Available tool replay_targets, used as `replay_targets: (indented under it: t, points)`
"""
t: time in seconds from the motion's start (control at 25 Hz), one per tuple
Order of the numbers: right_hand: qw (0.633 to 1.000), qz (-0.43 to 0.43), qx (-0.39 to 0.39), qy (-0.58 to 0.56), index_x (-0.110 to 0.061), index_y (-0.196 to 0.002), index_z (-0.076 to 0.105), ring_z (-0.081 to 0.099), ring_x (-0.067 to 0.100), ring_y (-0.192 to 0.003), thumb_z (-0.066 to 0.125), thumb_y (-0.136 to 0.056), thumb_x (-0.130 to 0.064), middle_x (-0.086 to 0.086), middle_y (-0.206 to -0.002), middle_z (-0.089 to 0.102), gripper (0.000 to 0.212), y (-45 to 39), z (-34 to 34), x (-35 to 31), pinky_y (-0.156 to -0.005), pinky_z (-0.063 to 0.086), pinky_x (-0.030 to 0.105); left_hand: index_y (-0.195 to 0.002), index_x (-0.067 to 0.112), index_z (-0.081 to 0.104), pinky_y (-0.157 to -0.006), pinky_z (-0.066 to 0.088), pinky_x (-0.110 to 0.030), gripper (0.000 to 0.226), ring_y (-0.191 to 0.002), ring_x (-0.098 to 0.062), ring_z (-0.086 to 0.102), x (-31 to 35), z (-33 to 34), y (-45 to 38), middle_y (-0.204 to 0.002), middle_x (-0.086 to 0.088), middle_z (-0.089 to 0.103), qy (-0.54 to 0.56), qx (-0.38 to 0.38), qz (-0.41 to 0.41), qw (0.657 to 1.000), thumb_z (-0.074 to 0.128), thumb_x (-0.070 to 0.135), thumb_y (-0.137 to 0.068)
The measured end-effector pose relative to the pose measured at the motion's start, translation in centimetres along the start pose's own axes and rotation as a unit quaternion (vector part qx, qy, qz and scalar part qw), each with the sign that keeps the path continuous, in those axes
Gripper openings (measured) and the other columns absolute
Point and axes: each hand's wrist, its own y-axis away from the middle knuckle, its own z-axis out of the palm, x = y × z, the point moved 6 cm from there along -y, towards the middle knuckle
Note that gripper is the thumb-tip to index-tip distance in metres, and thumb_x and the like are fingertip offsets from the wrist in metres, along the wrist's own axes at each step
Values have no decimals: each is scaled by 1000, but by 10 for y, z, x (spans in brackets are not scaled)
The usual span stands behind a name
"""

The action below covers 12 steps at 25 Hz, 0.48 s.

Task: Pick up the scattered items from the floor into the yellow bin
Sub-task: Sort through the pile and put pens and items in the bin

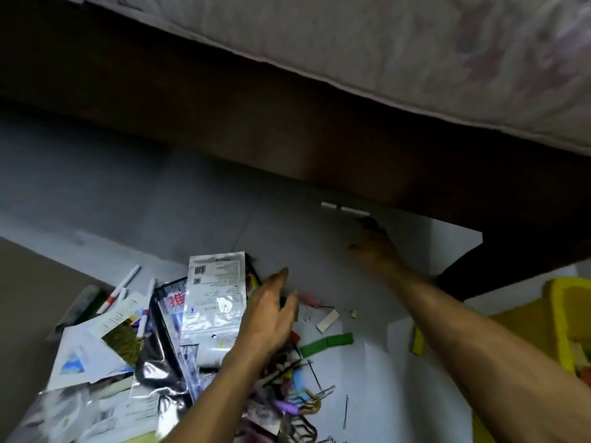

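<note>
A heap of scattered items lies on the grey floor: a clear packet with a barcode (pixel 216 290), a dark foil bag (pixel 160 356), papers, white markers (pixel 123 284), green blocks (pixel 326 342), hair clips and pins (pixel 307 401). My left hand (pixel 271 311) rests flat on the heap's right edge, fingers spread, gripping nothing that I can see. My right hand (pixel 372 247) is stretched far forward, blurred, fingers apart just short of a white marker (pixel 345 208) lying at the bed's base. The yellow bin (pixel 563 318) stands at the right edge, partly cut off.
A dark wooden bed frame (pixel 287 123) runs across the view, with a pale floral mattress (pixel 415 43) overhanging it. A pink eraser (pixel 311 298) and a white block (pixel 327 319) lie between my arms. A yellow-green block (pixel 417 342) sits beside the bin.
</note>
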Motion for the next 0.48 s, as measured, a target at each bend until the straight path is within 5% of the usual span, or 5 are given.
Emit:
replay_targets:
  t: [0.2,0.32,0.48]
  points:
    - [998,58,10,-24,-22,-156,13,23,35,-144,57,-95,-22,15,-160,18,75,-58,8,-5,-115,25,49,-141,23,50,-97,27,-1,43,-119,3,43,-32,-19,1,-142,6,51,2,26,23,999,52,30,-98]
    - [993,94,17,-76,-25,-153,27,35,38,-136,47,-100,-34,17,-154,31,57,-79,24,-23,-112,31,50,-138,24,52,-108,37,-24,41,-126,-6,47,-59,-44,10,-141,6,53,22,38,-13,999,53,29,-98]
    - [996,-8,23,86,-3,-136,48,49,44,-119,43,-102,-21,26,-134,49,39,-66,52,-63,-101,40,53,-131,19,59,-102,46,-35,35,-117,-18,57,-95,-85,11,-132,-3,60,21,109,-89,990,55,22,-96]
